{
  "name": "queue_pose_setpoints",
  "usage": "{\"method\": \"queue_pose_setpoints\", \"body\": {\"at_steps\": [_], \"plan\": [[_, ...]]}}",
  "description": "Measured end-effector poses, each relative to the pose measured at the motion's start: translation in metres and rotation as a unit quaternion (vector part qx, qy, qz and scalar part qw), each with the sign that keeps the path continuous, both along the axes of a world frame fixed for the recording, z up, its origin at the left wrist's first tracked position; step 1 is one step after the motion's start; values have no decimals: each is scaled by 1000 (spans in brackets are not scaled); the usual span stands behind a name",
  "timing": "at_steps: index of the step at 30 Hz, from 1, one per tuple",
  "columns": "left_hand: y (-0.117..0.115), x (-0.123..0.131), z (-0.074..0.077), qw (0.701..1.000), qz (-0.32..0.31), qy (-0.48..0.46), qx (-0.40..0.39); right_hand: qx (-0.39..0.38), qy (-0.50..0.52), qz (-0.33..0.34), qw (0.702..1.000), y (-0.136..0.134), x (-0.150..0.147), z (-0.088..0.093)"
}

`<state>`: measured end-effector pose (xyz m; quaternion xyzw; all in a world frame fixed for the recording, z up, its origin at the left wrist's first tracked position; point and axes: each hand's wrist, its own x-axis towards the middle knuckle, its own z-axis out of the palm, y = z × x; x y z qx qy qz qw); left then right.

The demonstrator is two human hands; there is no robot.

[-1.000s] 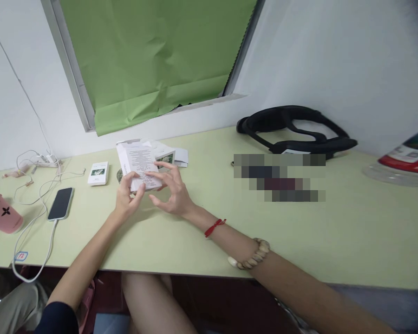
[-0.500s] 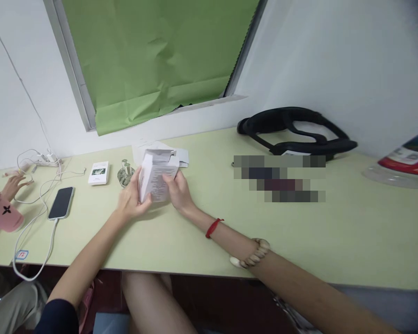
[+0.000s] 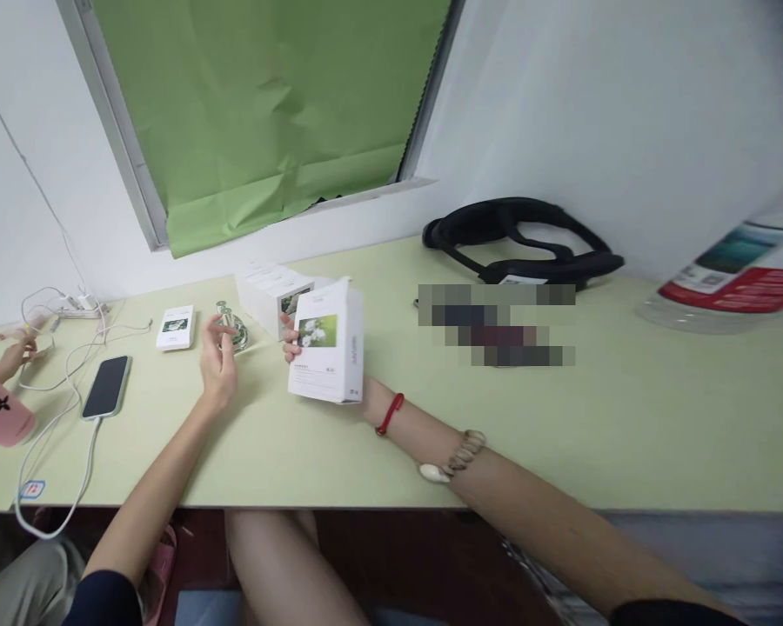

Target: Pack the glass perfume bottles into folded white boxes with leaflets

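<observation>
My right hand (image 3: 291,339) holds a white box (image 3: 327,356) with a picture of white flowers on its face; its fingers show at the box's left edge and the rest is behind it. My left hand (image 3: 219,361), fingers apart, is empty beside a small greenish glass object (image 3: 236,334) on the table. Behind the held box lies another white box (image 3: 264,296), partly covered by it. A flat white pack (image 3: 176,328) with a small picture lies left of my left hand.
A phone (image 3: 106,386) on a white cable, a pink cup (image 3: 3,407) and another person's hand (image 3: 14,358) are at left. A black headset (image 3: 522,235) stands near the wall. A bottle (image 3: 734,274) lies at far right.
My left hand has let go of the box and moved left to the glass object. The box, now only in my right hand, has turned to show its flower picture.
</observation>
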<state>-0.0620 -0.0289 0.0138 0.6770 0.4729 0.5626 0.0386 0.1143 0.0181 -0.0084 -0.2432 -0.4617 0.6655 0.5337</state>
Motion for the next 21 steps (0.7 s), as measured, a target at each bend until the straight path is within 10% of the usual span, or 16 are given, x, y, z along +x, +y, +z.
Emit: {"method": "queue_pose_setpoints", "body": {"at_steps": [9,16,21], "plan": [[-1,2,6,996,84,1,-12,-18,35,34,999,-2,2,0],[-8,-2,10,947,-129,269,117,-30,54,33,998,-9,7,8],[-17,19,9,922,-173,327,110,8,12,-11,1000,-15,5,12]]}}
